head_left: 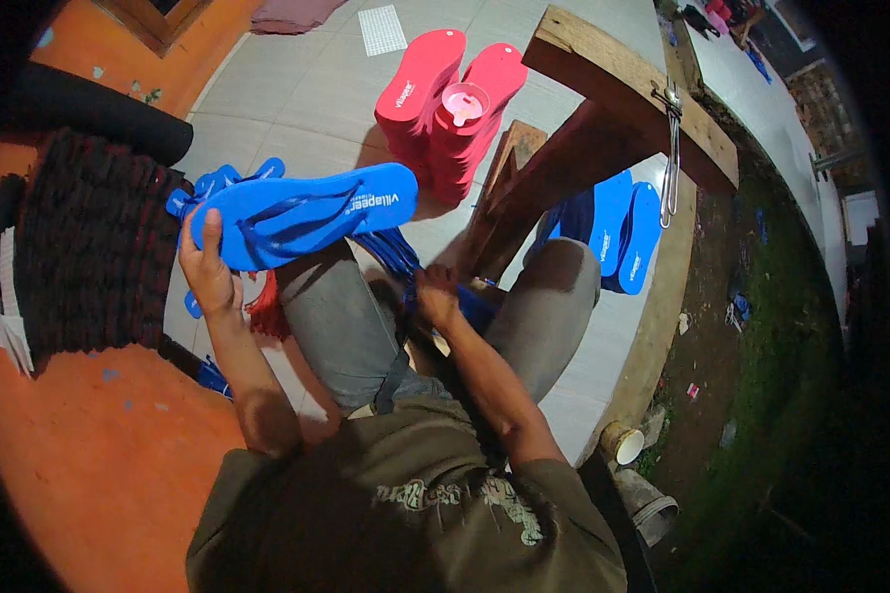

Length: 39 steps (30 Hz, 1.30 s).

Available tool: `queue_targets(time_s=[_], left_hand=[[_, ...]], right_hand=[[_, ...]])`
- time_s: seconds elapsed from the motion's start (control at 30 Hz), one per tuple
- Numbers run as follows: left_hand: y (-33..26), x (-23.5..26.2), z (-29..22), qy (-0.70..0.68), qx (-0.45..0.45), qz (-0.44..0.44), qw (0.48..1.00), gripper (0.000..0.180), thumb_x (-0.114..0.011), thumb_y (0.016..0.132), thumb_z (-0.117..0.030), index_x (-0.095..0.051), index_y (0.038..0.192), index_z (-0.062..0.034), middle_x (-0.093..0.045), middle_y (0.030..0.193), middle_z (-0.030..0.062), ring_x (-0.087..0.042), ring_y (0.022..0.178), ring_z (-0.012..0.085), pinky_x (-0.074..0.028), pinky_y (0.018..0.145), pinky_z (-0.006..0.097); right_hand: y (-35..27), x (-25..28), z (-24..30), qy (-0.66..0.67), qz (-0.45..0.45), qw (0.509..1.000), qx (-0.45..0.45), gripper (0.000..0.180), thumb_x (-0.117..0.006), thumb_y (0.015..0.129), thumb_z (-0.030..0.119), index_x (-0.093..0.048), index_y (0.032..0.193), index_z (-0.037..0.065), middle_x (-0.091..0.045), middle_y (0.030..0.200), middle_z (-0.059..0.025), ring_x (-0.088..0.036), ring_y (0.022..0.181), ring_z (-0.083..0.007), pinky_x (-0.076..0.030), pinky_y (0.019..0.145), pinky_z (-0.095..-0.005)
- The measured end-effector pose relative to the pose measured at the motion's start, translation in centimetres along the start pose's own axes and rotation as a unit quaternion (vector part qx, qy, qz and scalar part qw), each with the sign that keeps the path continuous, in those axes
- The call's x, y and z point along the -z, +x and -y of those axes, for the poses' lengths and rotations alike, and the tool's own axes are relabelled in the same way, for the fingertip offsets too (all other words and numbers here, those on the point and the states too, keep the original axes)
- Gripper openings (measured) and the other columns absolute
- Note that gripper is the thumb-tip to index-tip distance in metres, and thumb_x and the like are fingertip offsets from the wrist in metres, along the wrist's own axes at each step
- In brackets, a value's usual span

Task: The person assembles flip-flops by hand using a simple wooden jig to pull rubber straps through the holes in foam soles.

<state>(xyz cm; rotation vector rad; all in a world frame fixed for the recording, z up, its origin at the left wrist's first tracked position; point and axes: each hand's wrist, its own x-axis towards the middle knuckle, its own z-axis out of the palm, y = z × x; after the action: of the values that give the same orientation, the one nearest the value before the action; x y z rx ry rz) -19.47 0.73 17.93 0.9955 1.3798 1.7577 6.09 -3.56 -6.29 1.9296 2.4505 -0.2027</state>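
I see the left hand (pixel 208 272) clenched on the heel of a blue flip-flop (pixel 302 212), holding it flat above the left knee. The right hand (pixel 435 296) grasps blue straps (pixel 391 252) between the knees, red flip-flops (pixel 450 109) stacked on the floor beyond.

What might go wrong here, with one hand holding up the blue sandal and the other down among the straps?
The left hand pinches the blue sandal by one end only, so it may tip or slip. The right hand works low among blue straps, partly hidden, so a strap could snag. The red sandal stack carries a small dish that could slide off.
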Motion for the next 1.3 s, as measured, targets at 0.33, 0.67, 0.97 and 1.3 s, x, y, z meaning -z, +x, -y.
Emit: queue_targets(time_s=[0.33, 0.67, 0.97, 1.3], left_hand=[[-1.8, -7.6, 3.5, -0.117, 0.138, 0.104, 0.978, 0.040, -0.061, 0.082, -0.033, -0.052, 0.104, -0.0010, -0.058, 0.089, 0.0065, -0.057, 0.077, 0.0133, -0.047, 0.069, 0.026], [-5.7, -12.9, 7.4, -0.005, 0.246, 0.411, 0.878, 0.029, -0.065, 0.079, -0.031, -0.057, 0.088, -0.0046, -0.058, 0.077, 0.0007, -0.054, 0.070, 0.0070, -0.045, 0.065, 0.022], [-7.9, -12.5, 8.8, 0.015, 0.252, 0.415, 0.874, 0.030, -0.066, 0.077, -0.032, -0.056, 0.085, -0.0046, -0.058, 0.079, 0.0018, -0.055, 0.073, 0.0085, -0.045, 0.067, 0.023], [-7.8, -11.1, 7.6, -0.008, 0.197, 0.321, 0.926, 0.032, -0.066, 0.078, -0.035, -0.056, 0.082, -0.0045, -0.057, 0.073, -0.0008, -0.053, 0.068, 0.0062, -0.044, 0.063, 0.021]], right_hand=[[-9.3, 22.4, -10.7, 0.625, -0.212, 0.724, -0.203, 0.028, -0.066, 0.078, 0.020, -0.056, 0.096, 0.001, -0.060, 0.087, -0.0057, -0.056, 0.079, -0.0130, -0.045, 0.073, -0.0274], [-14.3, 16.4, -9.9, 0.675, -0.197, 0.656, -0.275, 0.027, -0.064, 0.079, 0.015, -0.051, 0.099, 0.001, -0.056, 0.088, -0.0050, -0.053, 0.080, -0.0113, -0.044, 0.073, -0.0252], [-13.4, 17.9, -9.1, 0.690, -0.150, 0.675, -0.213, 0.033, -0.065, 0.079, 0.016, -0.049, 0.104, 0.001, -0.056, 0.089, -0.0057, -0.053, 0.084, -0.0121, -0.043, 0.076, -0.0263], [-12.6, 20.8, -7.8, 0.590, -0.102, 0.771, -0.217, 0.038, -0.062, 0.081, 0.020, -0.047, 0.110, 0.002, -0.057, 0.097, -0.0124, -0.055, 0.086, -0.0167, -0.044, 0.077, -0.0285]])
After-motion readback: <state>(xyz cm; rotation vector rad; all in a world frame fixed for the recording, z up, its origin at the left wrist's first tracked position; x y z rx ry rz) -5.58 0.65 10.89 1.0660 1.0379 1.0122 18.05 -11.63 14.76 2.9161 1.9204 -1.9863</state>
